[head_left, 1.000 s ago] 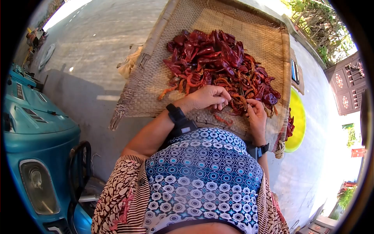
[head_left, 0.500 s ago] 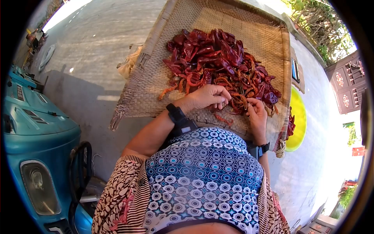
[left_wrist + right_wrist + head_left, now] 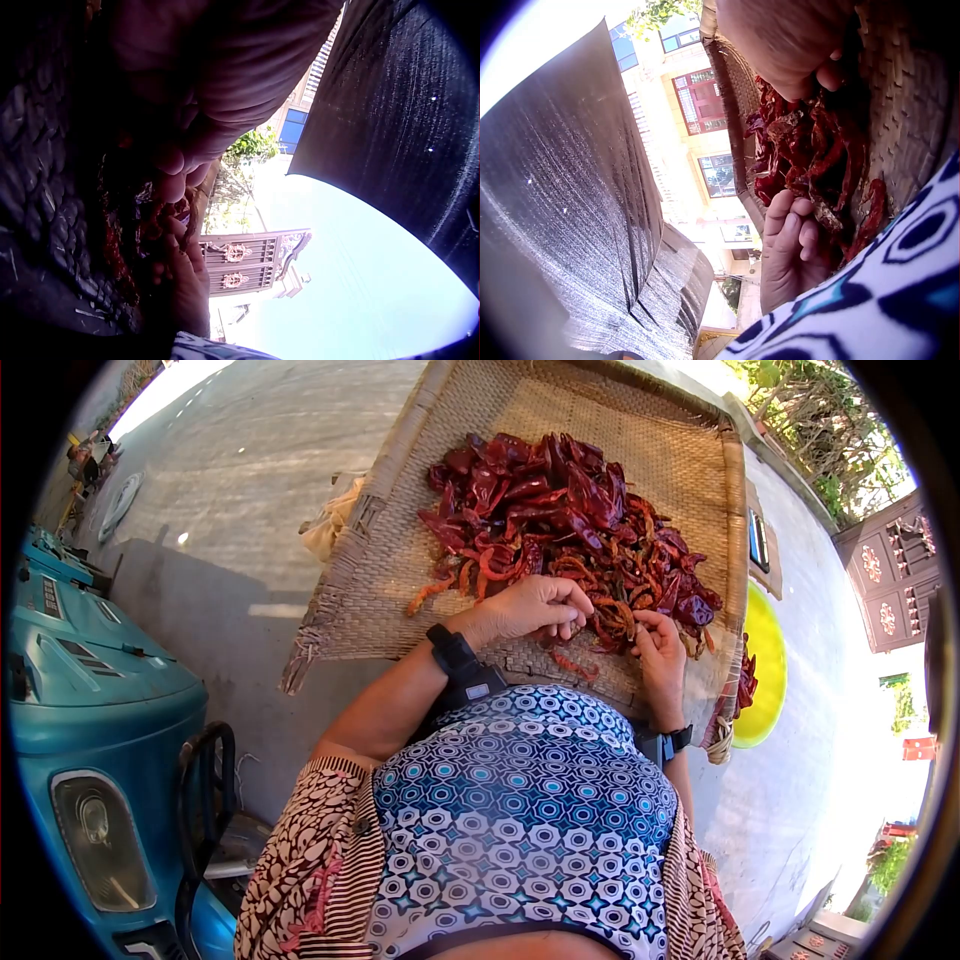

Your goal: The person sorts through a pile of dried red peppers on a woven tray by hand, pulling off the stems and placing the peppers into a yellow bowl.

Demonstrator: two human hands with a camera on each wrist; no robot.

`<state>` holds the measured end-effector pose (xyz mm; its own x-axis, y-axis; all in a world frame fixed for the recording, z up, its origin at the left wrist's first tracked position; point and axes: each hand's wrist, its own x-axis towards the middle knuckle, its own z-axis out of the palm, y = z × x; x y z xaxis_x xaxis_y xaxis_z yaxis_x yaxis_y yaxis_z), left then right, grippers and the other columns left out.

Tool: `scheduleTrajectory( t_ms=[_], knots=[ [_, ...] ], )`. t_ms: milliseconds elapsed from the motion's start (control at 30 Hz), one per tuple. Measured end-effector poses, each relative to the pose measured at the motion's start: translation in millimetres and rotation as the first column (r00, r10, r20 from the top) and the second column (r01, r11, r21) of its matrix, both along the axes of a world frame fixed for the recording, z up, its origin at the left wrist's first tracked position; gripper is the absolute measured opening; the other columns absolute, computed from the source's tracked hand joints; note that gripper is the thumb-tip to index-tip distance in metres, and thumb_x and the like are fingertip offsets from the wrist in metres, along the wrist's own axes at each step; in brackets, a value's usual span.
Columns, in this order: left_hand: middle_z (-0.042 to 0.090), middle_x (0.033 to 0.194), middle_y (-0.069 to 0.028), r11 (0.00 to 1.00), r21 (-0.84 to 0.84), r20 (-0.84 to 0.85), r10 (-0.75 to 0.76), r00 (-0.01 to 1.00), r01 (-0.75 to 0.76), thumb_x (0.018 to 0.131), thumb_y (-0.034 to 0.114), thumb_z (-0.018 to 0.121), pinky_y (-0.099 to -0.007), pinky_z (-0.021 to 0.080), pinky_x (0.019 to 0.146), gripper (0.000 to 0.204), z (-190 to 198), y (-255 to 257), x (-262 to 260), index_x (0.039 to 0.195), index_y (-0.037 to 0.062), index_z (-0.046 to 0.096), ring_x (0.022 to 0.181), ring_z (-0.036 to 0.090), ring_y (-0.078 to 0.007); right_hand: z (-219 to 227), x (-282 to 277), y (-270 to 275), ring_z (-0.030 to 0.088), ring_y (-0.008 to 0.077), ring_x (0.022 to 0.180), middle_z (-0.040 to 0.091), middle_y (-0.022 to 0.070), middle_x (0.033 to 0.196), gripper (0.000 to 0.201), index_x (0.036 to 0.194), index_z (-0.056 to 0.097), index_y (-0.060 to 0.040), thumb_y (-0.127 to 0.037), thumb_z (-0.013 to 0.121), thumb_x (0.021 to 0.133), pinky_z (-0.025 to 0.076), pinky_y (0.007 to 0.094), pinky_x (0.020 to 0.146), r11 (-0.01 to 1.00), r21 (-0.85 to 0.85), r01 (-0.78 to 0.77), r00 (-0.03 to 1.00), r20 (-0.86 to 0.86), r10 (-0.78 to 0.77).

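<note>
A heap of dried red chili peppers point(image 3: 560, 500) lies on a woven mat tray point(image 3: 480, 400); the nearer ones are more shrivelled and orange-brown. Over its near edge, my left hand point(image 3: 540, 610) has its fingers curled and thumb tip drawn in. In the right wrist view, those fingertips point(image 3: 802, 206) meet a wrinkled dried chili pepper point(image 3: 825, 214). My right hand point(image 3: 660, 655) pinches a thin brownish chili pepper point(image 3: 628, 622) between thumb and forefinger. The left wrist view is dark, with both hands close together around a reddish chili piece point(image 3: 176, 214).
Beyond the tray's right side stands a yellow-green basin point(image 3: 765, 670) with more red peppers beside it. A phone-like dark slab point(image 3: 758, 543) lies further up. A teal vehicle point(image 3: 100, 690) with a black bar occupies the left. Loose chili bits point(image 3: 575, 665) lie near the tray's front edge.
</note>
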<state>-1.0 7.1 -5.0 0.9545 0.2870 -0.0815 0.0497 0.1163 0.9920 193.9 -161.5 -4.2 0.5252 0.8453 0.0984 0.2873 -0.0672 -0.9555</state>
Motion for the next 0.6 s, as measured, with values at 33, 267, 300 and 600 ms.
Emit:
scheduleTrajectory(
  t_ms=[33,267,300,600],
  knots=[
    [0.066,0.097,-0.0043,1.0,-0.014,0.004,0.012,1.0,-0.012,0.097,0.009,0.052,-0.0196,0.05,0.065,0.02,0.8,-0.6,-0.2,0.115,0.0014,0.06,0.079,0.063,-0.0077,0.2,-0.5,0.3,0.05,0.0032,0.069,0.058,-0.002,0.086,0.017,0.111,0.06,-0.0025,-0.004,0.056,0.095,0.043,0.0179,0.061,1.0,0.006,0.001,1.0,-0.008,0.0],
    [0.066,0.093,-0.0029,0.999,-0.034,0.006,0.027,1.0,-0.027,0.096,0.01,0.055,-0.0198,0.05,0.064,0.019,2.8,-1.4,-0.9,0.112,0.0019,0.062,0.076,0.062,-0.0068,-3.2,2.1,-0.3,0.049,0.0032,0.068,0.058,-0.0023,0.086,0.017,0.111,0.06,-0.0026,-0.004,0.056,0.095,0.042,0.018,0.061,1.0,-0.006,0.005,1.0,-0.001,-0.005],
    [0.066,0.093,-0.0029,0.999,-0.034,0.005,0.027,1.0,-0.027,0.096,0.01,0.055,-0.0199,0.05,0.064,0.019,2.9,-1.5,-1.1,0.112,0.0019,0.062,0.076,0.062,-0.0069,-2.8,1.9,-0.5,0.049,0.0032,0.068,0.058,-0.0023,0.086,0.017,0.111,0.06,-0.0026,-0.004,0.056,0.095,0.042,0.018,0.061,1.0,-0.008,0.005,1.0,0.0,-0.005],
    [0.066,0.1,-0.0054,1.0,0.014,0.002,-0.004,1.0,0.004,0.098,0.009,0.051,-0.0201,0.05,0.067,0.022,-0.9,0.5,0.6,0.116,0.0007,0.058,0.082,0.063,-0.0087,-1.6,0.6,-0.2,0.049,0.0034,0.069,0.057,-0.0024,0.087,0.017,0.111,0.061,-0.0026,-0.003,0.056,0.094,0.042,0.0179,0.061,1.0,0.01,-0.003,1.0,-0.024,0.003]
  ],
)
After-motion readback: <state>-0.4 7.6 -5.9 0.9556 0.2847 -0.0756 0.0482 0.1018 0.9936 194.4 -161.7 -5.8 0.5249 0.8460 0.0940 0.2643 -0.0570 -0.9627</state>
